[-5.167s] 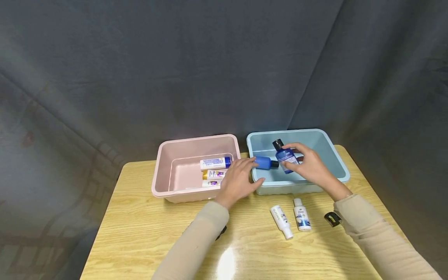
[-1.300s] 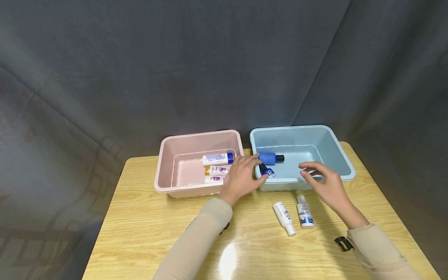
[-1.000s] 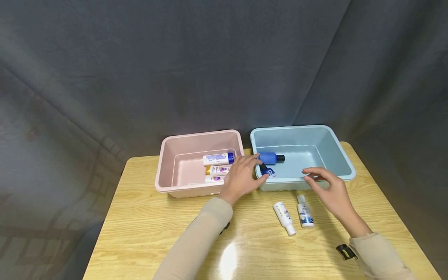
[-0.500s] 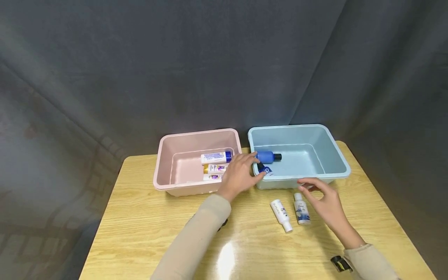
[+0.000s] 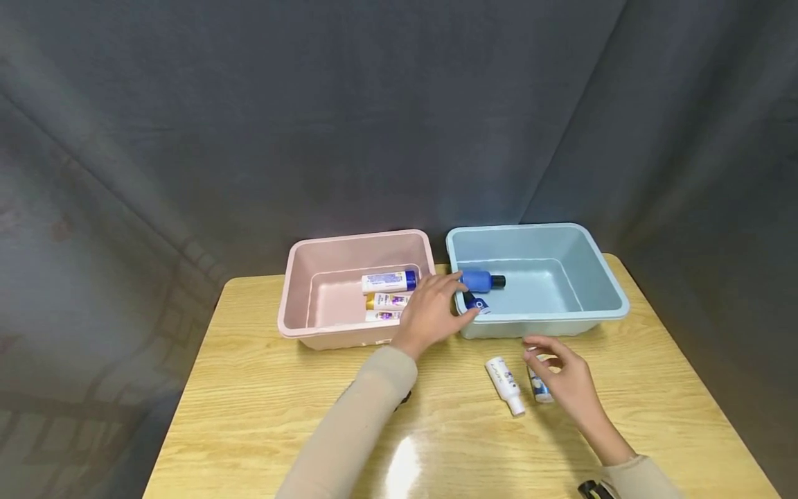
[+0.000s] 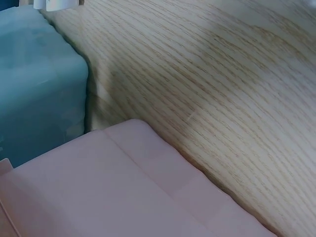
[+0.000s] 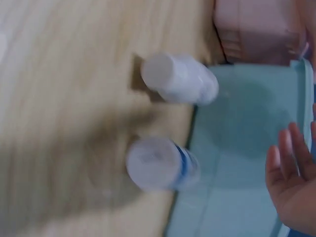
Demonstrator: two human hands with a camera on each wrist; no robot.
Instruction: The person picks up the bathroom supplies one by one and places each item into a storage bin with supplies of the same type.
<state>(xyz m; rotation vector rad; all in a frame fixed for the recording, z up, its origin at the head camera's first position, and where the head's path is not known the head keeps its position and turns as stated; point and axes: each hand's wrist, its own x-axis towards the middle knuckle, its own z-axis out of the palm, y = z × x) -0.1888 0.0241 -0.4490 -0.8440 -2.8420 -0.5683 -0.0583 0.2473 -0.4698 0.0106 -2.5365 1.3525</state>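
My right hand (image 5: 564, 374) hovers over a small white Dove bottle (image 5: 541, 389), thumb and forefinger spread near its cap. In the right wrist view, that hand (image 7: 296, 182) shows relaxed fingers apart from the Dove bottle (image 7: 157, 165) and the other white bottle (image 7: 180, 79). This second white bottle (image 5: 502, 381) lies to the left, cap towards me. My left hand (image 5: 430, 312) reaches across the gap between the bins, fingers loosely extended over the blue bin's (image 5: 542, 319) left rim. Beside its fingertips lie a blue bottle (image 5: 476, 280) with a black cap and a dark blue bottle (image 5: 480, 305).
A pink bin (image 5: 349, 336) stands left of the blue one. Inside lie a white tube (image 5: 383, 281) with a blue cap, a yellow-capped tube (image 5: 388, 301) and a third, partly hidden tube (image 5: 382, 315). Behind the wooden table (image 5: 262, 402) hangs a dark grey curtain (image 5: 374, 125).
My right hand has laid the dark blue bottle in the blue bin, let go, and come down towards me over the Dove bottle. The left hand has barely moved.
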